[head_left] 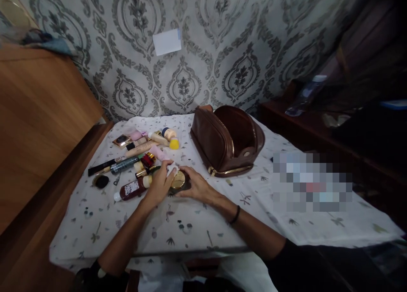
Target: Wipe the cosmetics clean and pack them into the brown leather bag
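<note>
My right hand point(197, 186) is wrapped around the side of a round jar with a shiny gold lid point(178, 181), low over the table. My left hand point(160, 185) pinches a crumpled white tissue point(172, 169) against the jar's upper left edge. Just left of that hand lies a dark red bottle point(132, 189) with a white cap. Beyond it are a red-capped bottle point(147, 159), a pink tube point(159, 153) and a grey-blue tube point(124, 165). The jar's lower part is mostly hidden by my fingers.
A brown toiletry bag point(211, 139) stands unzipped right of my hands. Several cosmetics, a black brush point(104, 166) and a yellow-capped item point(174, 144) lie on the left. A blurred-out patch point(311, 183) covers something at right. A wooden cabinet point(47, 126) borders the left side.
</note>
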Tool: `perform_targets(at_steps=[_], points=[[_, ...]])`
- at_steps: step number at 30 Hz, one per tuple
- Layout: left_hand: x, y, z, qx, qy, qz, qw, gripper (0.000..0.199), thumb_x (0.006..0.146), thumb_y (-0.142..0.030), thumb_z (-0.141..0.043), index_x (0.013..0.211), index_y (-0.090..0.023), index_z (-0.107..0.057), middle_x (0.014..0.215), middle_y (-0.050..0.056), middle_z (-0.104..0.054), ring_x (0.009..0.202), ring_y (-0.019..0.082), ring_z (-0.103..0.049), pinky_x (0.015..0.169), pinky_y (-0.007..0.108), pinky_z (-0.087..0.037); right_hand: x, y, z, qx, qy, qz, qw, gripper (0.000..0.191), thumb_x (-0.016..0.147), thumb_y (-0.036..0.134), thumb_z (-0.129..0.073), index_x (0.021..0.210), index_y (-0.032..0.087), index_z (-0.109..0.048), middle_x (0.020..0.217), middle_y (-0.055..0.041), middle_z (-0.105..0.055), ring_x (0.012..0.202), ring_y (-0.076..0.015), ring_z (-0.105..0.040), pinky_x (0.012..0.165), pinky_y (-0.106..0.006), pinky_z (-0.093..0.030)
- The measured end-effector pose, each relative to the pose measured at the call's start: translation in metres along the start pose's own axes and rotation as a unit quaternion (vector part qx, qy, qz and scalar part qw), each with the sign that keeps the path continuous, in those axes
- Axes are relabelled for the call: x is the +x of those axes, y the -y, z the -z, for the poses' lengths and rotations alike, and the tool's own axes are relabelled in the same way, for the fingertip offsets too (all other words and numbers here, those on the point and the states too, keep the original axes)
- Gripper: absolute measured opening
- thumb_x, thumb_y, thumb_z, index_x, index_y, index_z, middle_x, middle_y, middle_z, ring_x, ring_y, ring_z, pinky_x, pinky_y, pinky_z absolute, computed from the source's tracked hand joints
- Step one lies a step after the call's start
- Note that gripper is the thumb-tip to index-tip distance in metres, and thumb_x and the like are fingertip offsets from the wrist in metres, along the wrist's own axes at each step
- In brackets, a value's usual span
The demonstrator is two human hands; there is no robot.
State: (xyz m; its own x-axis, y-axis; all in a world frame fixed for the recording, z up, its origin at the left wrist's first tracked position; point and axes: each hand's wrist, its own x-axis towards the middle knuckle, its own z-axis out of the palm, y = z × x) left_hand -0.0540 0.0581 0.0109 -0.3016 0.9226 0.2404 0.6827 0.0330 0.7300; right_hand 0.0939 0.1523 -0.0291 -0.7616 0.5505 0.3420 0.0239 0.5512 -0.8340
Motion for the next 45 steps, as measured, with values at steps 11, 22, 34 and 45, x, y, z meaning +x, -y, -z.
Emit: perform_targets(at_steps=[11, 22, 34, 45], points=[[-0.048, 0.004, 0.002, 0.091, -0.002, -0.137, 0.986, 0.043, 0.099, -0.031, -0.043, 0.141, -0.02, -0.038, 0.149, 0.015, -0.044, 0.14, 0.024, -0.042, 0.116, 0.045, -0.037, -0.003, 0.014, -0.003, 0.021, 0.041, -0.063, 0.997, 0.054, 0.064, 0.028, -0.078, 0.113, 0.018, -0.057, 0.095, -0.0016, -0.067, 0.084, -0.0189, -0.061, 0.074, -0.029, -0.048], [-0.066, -0.012, 0.006, 0.204, 0.01, -0.18, 0.962, 0.071, 0.096, -0.012, -0.035, 0.157, -0.024, -0.001, 0.166, 0.012, -0.01, 0.152, 0.025, -0.012, 0.121, 0.047, -0.028, -0.001, 0.016, -0.004, 0.027, -0.051, 0.019, 0.998, 0.057, 0.057, 0.022, -0.083, 0.11, 0.018, -0.061, 0.104, -0.0047, -0.062, 0.098, -0.0224, -0.059, 0.089, -0.036, -0.047], [-0.037, -0.04, 0.009, 0.286, 0.014, -0.108, 0.952, 0.033, 0.096, -0.022, -0.038, 0.12, -0.012, -0.058, 0.118, 0.016, -0.064, 0.109, 0.027, -0.061, 0.092, 0.041, -0.05, -0.006, 0.013, -0.011, -0.056, -0.017, 0.089, 0.994, 0.049, 0.062, 0.021, -0.078, 0.107, 0.016, -0.059, 0.102, -0.0076, -0.058, 0.098, -0.025, -0.056, 0.087, -0.039, -0.049], [-0.016, -0.026, 0.027, -0.103, -0.04, 0.103, 0.989, 0.05, 0.083, -0.064, -0.046, 0.078, -0.016, -0.06, 0.071, 0.001, -0.061, 0.069, 0.019, -0.056, 0.066, 0.029, -0.044, 0.001, 0.017, -0.007, 0.153, -0.054, 0.034, 0.986, 0.068, 0.057, 0.031, -0.087, 0.119, 0.02, -0.061, 0.114, -0.0069, -0.062, 0.109, -0.0242, -0.059, 0.098, -0.039, -0.046]])
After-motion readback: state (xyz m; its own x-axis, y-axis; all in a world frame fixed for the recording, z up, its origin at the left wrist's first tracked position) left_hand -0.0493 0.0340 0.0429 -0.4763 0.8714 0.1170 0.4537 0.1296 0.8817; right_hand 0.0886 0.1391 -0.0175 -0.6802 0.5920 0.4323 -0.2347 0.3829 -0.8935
